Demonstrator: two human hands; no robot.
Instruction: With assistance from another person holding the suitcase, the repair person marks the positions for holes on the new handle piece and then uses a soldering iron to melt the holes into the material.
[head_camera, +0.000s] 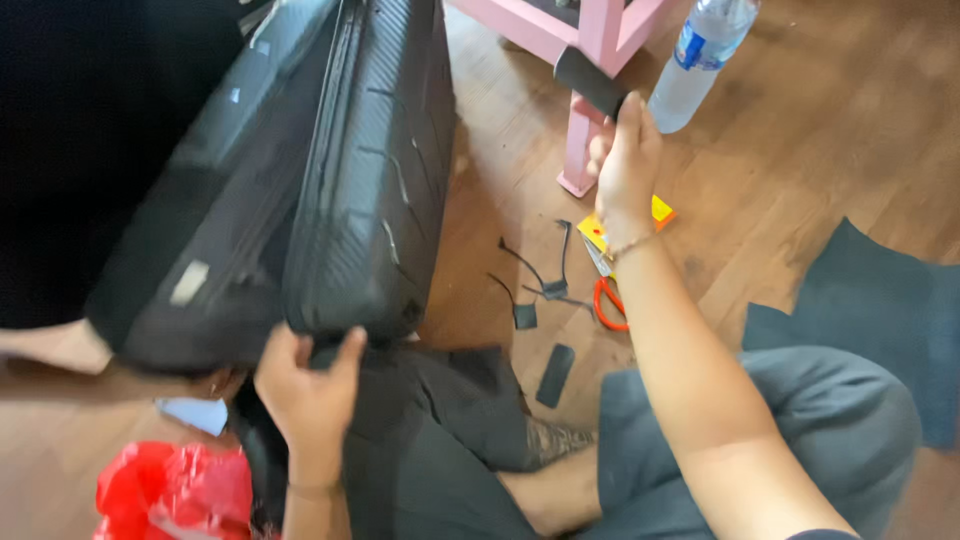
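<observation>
Black hard-shell suitcase (300, 170) — largest item in view, fills the upper left, tilted, its lower corner resting over the person's lap. Shell is ribbed; a pale sticker patch shows on the near side.

Wooden floor (820, 120) under everything. Dark grey fabric sheet (880, 310) lies at right, partly under the person's knee. Pink table leg (590, 100) stands at top centre, a clear plastic water bottle (700, 60) just beside it to the right.

Left hand (310, 390) — fingers curled around the suitcase's lower corner, gripping it from below.

Right hand (625, 170) — raised near the pink leg, fingers closed on a small black piece (590, 82), which it pinches at one end; the piece is held in the air, in front of the leg.

Red plastic bag (175, 490) at bottom left. Orange-handled scissors (608, 295) on the floor, just behind the right forearm, next to a yellow card (660, 210). Black scraps (545, 280) and a black strip (555, 375) lie between suitcase and scissors.
</observation>
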